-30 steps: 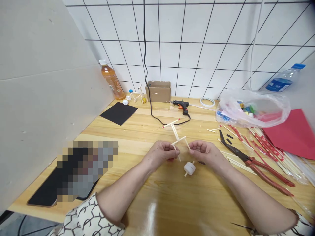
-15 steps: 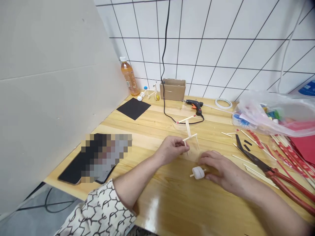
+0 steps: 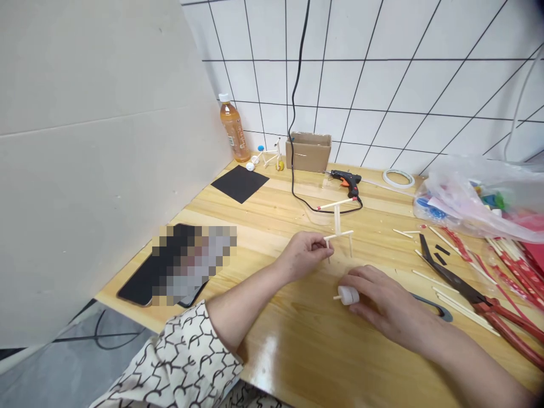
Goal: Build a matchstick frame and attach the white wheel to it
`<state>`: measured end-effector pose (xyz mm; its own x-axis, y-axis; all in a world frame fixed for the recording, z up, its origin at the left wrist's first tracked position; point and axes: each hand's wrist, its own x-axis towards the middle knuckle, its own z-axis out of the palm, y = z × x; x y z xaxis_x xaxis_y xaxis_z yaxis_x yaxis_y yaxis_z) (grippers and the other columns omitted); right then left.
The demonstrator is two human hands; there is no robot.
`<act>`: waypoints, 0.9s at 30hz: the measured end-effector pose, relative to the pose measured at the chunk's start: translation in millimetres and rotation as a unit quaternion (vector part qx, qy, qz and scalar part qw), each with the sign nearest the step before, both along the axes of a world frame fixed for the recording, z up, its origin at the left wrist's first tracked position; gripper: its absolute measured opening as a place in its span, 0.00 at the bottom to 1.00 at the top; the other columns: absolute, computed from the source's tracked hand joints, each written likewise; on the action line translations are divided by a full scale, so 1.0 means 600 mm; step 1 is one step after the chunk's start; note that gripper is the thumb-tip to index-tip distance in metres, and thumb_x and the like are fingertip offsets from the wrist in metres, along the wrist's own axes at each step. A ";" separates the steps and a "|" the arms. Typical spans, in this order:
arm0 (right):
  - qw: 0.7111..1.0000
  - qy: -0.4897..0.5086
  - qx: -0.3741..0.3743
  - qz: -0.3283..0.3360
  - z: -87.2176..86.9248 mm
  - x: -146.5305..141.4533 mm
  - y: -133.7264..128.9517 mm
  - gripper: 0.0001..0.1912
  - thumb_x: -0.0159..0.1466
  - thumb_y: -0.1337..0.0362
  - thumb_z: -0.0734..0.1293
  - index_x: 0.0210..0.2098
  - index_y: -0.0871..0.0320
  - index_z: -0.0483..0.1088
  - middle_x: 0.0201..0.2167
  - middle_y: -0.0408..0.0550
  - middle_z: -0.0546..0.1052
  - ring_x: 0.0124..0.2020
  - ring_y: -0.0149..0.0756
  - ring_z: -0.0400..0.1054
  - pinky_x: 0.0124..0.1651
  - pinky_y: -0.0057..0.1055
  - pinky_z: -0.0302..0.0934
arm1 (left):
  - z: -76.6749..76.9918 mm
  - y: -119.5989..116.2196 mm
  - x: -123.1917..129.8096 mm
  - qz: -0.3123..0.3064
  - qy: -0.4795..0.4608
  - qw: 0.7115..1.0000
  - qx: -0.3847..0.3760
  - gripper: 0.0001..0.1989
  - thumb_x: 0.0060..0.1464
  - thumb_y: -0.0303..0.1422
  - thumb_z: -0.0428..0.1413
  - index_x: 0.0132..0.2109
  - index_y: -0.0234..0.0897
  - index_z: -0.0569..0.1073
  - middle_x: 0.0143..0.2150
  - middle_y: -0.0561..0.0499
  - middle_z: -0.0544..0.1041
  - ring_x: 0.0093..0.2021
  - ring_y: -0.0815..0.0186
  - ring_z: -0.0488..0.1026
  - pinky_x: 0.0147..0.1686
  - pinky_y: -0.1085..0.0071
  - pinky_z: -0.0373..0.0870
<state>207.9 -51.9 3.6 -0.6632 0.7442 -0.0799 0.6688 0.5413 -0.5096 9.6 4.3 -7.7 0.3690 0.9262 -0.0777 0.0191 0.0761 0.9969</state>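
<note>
In the head view, my left hand [image 3: 309, 252] pinches one leg of a small frame [image 3: 337, 221] of thin wooden sticks. The frame stands upright, with a red-tipped crossbar on top and two legs below. My right hand [image 3: 378, 294] closes around a pair of white round wheels [image 3: 348, 295], its fingers above and its thumb below. A short stick axle pokes out of their left side; its other end is hidden by the hand. The wheels are a little in front of the frame and apart from it.
Right of my hands lie red-handled shears [image 3: 480, 303], loose sticks [image 3: 463, 309] and a grey curved tool [image 3: 440, 310]. A black glue gun [image 3: 348, 180] with its cord, a cardboard box [image 3: 309, 153] and a bottle [image 3: 234, 133] stand behind. Phones [image 3: 140, 289] lie left.
My right hand has closed in around the wheels, covering the axle's right end. The grey curved tool now shows beside it. The view has shifted slightly; my left hand keeps its pinch.
</note>
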 end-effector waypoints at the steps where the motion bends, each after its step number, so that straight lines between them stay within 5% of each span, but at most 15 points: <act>1: 1.000 0.006 0.017 -0.008 -0.005 -0.002 0.001 0.13 0.61 0.70 0.60 0.45 0.54 0.64 0.41 0.50 0.70 0.42 0.40 0.63 0.43 0.37 0.60 | -0.001 0.000 0.000 -0.001 -0.001 1.000 0.000 0.06 0.43 0.32 0.56 0.25 0.32 0.69 0.19 0.58 0.64 0.21 0.75 0.56 0.23 0.76 0.50; 8: 0.987 0.018 0.144 -0.066 -0.035 -0.017 0.022 0.06 0.63 0.66 0.60 0.40 0.58 0.63 0.33 0.50 0.71 0.35 0.41 0.64 0.37 0.36 0.60 | -0.002 0.000 0.001 -0.003 -0.020 1.000 0.019 0.05 0.45 0.30 0.55 0.27 0.32 0.69 0.23 0.56 0.67 0.25 0.73 0.60 0.27 0.76 0.56; 18: 0.960 0.097 0.238 -0.107 -0.035 -0.011 0.028 0.10 0.61 0.62 0.64 0.42 0.59 0.66 0.39 0.54 0.72 0.41 0.42 0.65 0.43 0.38 0.61 | 0.009 0.003 -0.006 0.025 0.015 0.995 0.097 0.05 0.48 0.30 0.53 0.28 0.33 0.69 0.23 0.56 0.65 0.26 0.72 0.61 0.29 0.76 0.58; 23: 0.932 0.178 0.175 -0.263 -0.029 0.001 0.034 0.09 0.61 0.59 0.63 0.35 0.58 0.68 0.30 0.49 0.73 0.32 0.37 0.66 0.36 0.34 0.63 | 0.015 0.001 -0.008 0.005 0.045 0.990 0.135 0.05 0.49 0.30 0.53 0.28 0.33 0.69 0.24 0.55 0.66 0.27 0.72 0.62 0.29 0.76 0.59; 27: 0.933 0.209 0.099 -0.276 -0.026 -0.005 0.039 0.10 0.60 0.58 0.63 0.36 0.58 0.69 0.29 0.48 0.74 0.30 0.35 0.67 0.35 0.32 0.63 | 0.021 -0.001 -0.008 -0.014 0.077 0.985 0.156 0.05 0.50 0.30 0.53 0.27 0.34 0.69 0.24 0.56 0.66 0.27 0.72 0.62 0.29 0.76 0.59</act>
